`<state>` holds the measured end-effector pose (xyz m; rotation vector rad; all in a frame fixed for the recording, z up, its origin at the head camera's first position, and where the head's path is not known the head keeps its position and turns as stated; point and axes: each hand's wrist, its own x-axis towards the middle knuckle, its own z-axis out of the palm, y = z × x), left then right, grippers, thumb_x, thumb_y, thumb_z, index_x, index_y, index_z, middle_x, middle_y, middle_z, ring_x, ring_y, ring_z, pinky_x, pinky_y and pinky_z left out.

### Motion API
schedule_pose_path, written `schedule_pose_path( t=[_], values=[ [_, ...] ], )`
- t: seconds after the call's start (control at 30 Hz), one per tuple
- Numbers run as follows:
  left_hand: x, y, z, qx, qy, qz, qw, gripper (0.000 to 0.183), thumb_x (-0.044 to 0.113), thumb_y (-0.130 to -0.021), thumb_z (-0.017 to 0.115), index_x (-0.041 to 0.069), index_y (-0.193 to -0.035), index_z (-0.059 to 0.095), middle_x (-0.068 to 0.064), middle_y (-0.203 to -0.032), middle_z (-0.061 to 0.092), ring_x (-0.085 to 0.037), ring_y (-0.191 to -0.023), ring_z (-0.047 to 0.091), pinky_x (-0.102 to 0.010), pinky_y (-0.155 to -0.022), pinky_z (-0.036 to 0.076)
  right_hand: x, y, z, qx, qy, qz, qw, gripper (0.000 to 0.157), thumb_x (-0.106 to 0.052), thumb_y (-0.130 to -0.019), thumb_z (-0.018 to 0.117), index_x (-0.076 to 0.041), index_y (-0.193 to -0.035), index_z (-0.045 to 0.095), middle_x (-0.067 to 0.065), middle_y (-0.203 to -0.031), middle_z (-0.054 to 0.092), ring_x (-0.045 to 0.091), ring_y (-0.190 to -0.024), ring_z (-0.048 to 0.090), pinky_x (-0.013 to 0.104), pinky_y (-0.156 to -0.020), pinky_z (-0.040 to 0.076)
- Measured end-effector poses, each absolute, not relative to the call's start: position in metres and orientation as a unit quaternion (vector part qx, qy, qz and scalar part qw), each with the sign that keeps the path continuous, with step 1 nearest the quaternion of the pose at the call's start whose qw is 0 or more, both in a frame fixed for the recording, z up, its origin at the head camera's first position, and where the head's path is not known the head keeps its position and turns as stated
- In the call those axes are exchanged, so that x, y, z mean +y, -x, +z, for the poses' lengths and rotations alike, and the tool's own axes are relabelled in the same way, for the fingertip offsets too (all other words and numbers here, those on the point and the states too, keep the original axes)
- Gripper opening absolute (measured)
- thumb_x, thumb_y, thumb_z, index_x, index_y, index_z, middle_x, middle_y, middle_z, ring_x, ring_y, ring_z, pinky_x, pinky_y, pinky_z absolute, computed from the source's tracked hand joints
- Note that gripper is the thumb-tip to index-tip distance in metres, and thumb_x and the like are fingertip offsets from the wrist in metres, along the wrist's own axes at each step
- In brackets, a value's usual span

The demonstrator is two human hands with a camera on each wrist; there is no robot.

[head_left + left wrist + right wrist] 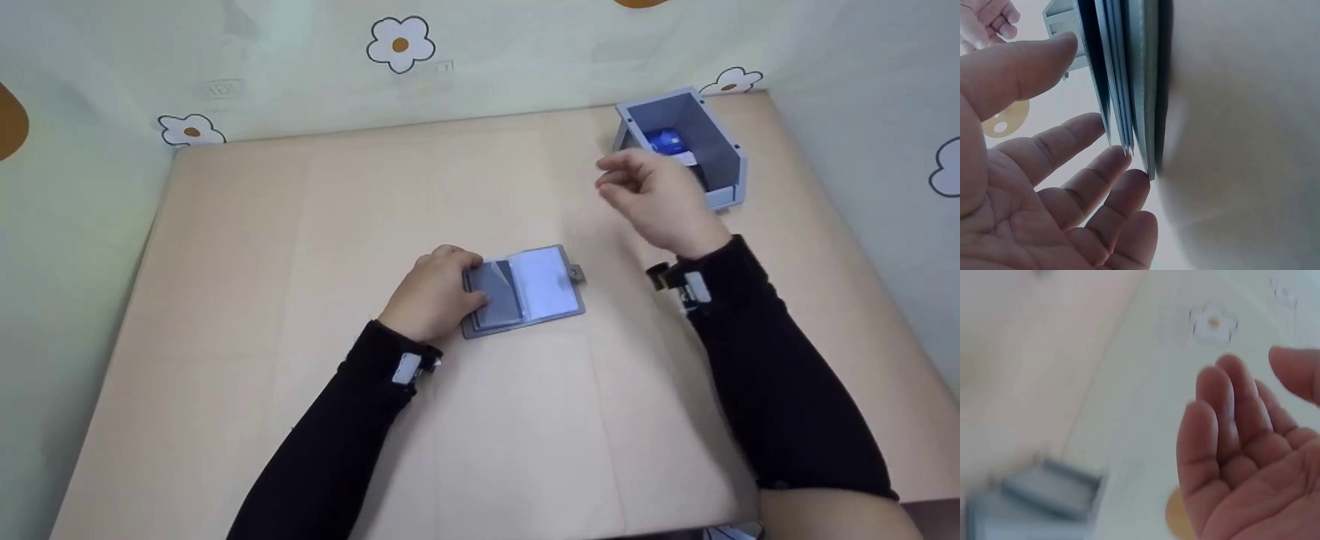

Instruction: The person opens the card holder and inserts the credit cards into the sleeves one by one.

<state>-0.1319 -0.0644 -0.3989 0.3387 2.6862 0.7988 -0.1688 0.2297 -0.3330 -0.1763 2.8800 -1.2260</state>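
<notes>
Centrally, in the head view, we find one open grey card holder (pixel 525 296) flat on one table (pixel 337 225). Its left page holds one dark insert (pixel 495 304); its right page (pixel 547 281) is pale, and one snap tab (pixel 576 272) juts from the right edge. Two hands show, each in a black sleeve. The left hand (pixel 435 289) grips the card holder's left side, thumb over the page. The right hand (pixel 667 199) is relaxed and empty in the air, beyond and right of the card holder. Farther out on that side of the card holder stands one grey bin (pixel 720 150). We count three items in it: one blue item (pixel 666 141), one white piece (pixel 684 158) and one dark piece (pixel 701 176), partly hidden by the hand. Three flowers (pixel 400 45) decorate the wall beyond the card holder.

From the left wrist, we see the card holder edge-on, its thin leaves (pixel 1120 84) too close to count, with four fingers and a thumb around it.

From the right wrist, we see loosely bent fingers and the bin, blurred, its contents unreadable.
</notes>
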Motion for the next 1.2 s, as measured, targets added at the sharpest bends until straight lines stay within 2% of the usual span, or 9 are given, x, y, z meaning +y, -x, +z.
schedule_pose_path(
  t=[0.07,0.13,0.33,0.43,0.57,0.7,0.83,1.07,1.2],
  values=[
    [-0.066,0.132,-0.399,0.939,-0.117,0.282,0.159,0.055,0.029,-0.095,0.077,0.01,-0.145,0.063,-0.01,-0.15,0.056,-0.03,-0.136,0.053,-0.044,-0.116,0.045,0.249,0.178,-0.327,0.928,0.007,-0.371,-0.023,0.031,-0.013,-0.103,0.065,-0.006,-0.133,0.068,0.012,-0.121,0.072,0.017,-0.106,0.066,0.014,-0.081,0.052],
    [-0.066,0.132,-0.399,0.938,-0.117,0.284,0.159,0.055,0.029,-0.096,0.077,0.009,-0.145,0.063,-0.01,-0.15,0.056,-0.03,-0.136,0.053,-0.044,-0.117,0.044,0.268,0.188,-0.324,0.937,-0.029,-0.346,-0.036,0.034,-0.016,-0.103,0.063,-0.005,-0.135,0.067,0.013,-0.125,0.07,0.019,-0.108,0.063,0.018,-0.084,0.052],
    [-0.066,0.131,-0.398,0.938,-0.115,0.283,0.163,0.056,0.03,-0.096,0.077,0.009,-0.146,0.062,-0.01,-0.153,0.054,-0.03,-0.139,0.051,-0.044,-0.119,0.043,0.31,0.221,-0.329,0.964,-0.043,-0.261,0.01,0.043,-0.01,-0.104,0.057,0.003,-0.145,0.058,0.026,-0.143,0.061,0.04,-0.131,0.056,0.053,-0.113,0.045],
    [-0.065,0.13,-0.397,0.938,-0.116,0.284,0.164,0.056,0.029,-0.096,0.077,0.009,-0.146,0.061,-0.01,-0.153,0.054,-0.029,-0.139,0.052,-0.043,-0.119,0.043,0.319,0.233,-0.337,0.978,-0.017,-0.202,0.052,0.045,-0.008,-0.103,0.056,0.005,-0.145,0.057,0.029,-0.144,0.06,0.047,-0.135,0.053,0.06,-0.116,0.04],
    [-0.065,0.129,-0.397,0.937,-0.12,0.286,0.164,0.055,0.028,-0.096,0.077,0.008,-0.146,0.062,-0.008,-0.152,0.056,-0.028,-0.138,0.053,-0.042,-0.118,0.044,0.322,0.245,-0.347,0.986,0.029,-0.134,0.093,0.046,-0.005,-0.097,0.058,0.006,-0.142,0.06,0.034,-0.138,0.062,0.05,-0.126,0.058,0.064,-0.114,0.041],
    [-0.064,0.129,-0.398,0.937,-0.121,0.285,0.162,0.055,0.027,-0.096,0.077,0.007,-0.145,0.062,-0.009,-0.151,0.057,-0.028,-0.138,0.054,-0.042,-0.117,0.045,0.319,0.251,-0.353,0.985,0.042,-0.097,0.138,0.054,0.002,-0.091,0.054,0.005,-0.146,0.056,0.036,-0.138,0.061,0.044,-0.115,0.057,0.065,-0.112,0.044],
    [-0.063,0.128,-0.397,0.938,-0.12,0.284,0.162,0.055,0.027,-0.096,0.077,0.008,-0.145,0.062,-0.009,-0.152,0.056,-0.029,-0.139,0.053,-0.042,-0.118,0.044,0.316,0.255,-0.355,0.985,0.047,-0.064,0.152,0.059,0.007,-0.088,0.051,0.007,-0.147,0.054,0.038,-0.139,0.058,0.044,-0.114,0.056,0.064,-0.111,0.045],
    [-0.062,0.128,-0.397,0.939,-0.12,0.279,0.164,0.056,0.029,-0.097,0.077,0.009,-0.146,0.061,-0.009,-0.153,0.055,-0.029,-0.14,0.053,-0.043,-0.119,0.044,0.315,0.254,-0.361,0.989,0.072,-0.021,0.128,0.039,0.003,-0.087,0.053,0.013,-0.124,0.063,0.039,-0.116,0.064,0.046,-0.1,0.06,0.065,-0.1,0.05],
    [-0.063,0.128,-0.397,0.938,-0.12,0.281,0.164,0.056,0.029,-0.097,0.076,0.009,-0.147,0.061,-0.009,-0.153,0.055,-0.029,-0.14,0.053,-0.043,-0.118,0.044,0.316,0.253,-0.362,0.99,0.074,-0.014,0.122,0.036,0.001,-0.089,0.054,0.013,-0.122,0.063,0.041,-0.116,0.064,0.049,-0.103,0.061,0.066,-0.101,0.049]
  ],
)
